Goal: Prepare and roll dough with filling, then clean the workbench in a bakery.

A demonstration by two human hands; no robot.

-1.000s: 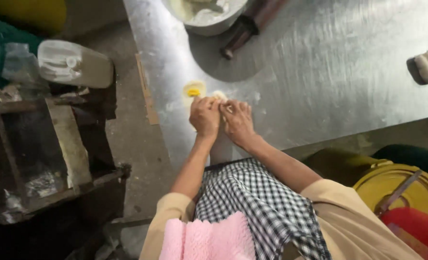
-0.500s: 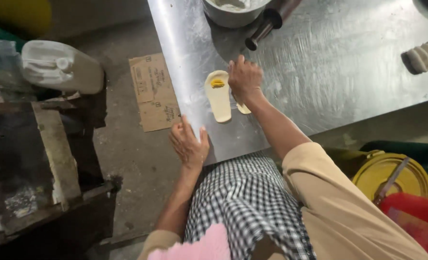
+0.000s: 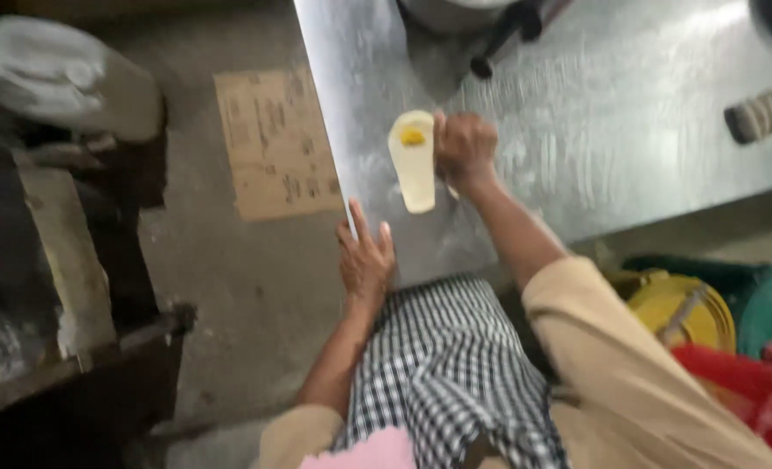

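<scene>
A flattened oblong strip of pale dough (image 3: 413,165) lies on the steel table (image 3: 629,113), with a dab of yellow filling (image 3: 412,136) at its far end. My right hand (image 3: 464,149) rests on the table against the strip's right edge, fingers curled; whether it grips the dough is unclear. My left hand (image 3: 366,256) lies flat and open on the table's near corner, holding nothing, a short way below the dough.
A metal bowl (image 3: 455,13) and a dark rolling pin (image 3: 512,35) sit at the table's far side. A cardboard sheet (image 3: 273,143) lies on the floor. A white jerrycan (image 3: 65,74) stands left. Yellow (image 3: 677,308), green and red buckets stand right.
A second ago both hands were together over the dough. My left hand has since dropped back to the table's near corner, and the dough lies stretched out as a long strip beside my right hand.
</scene>
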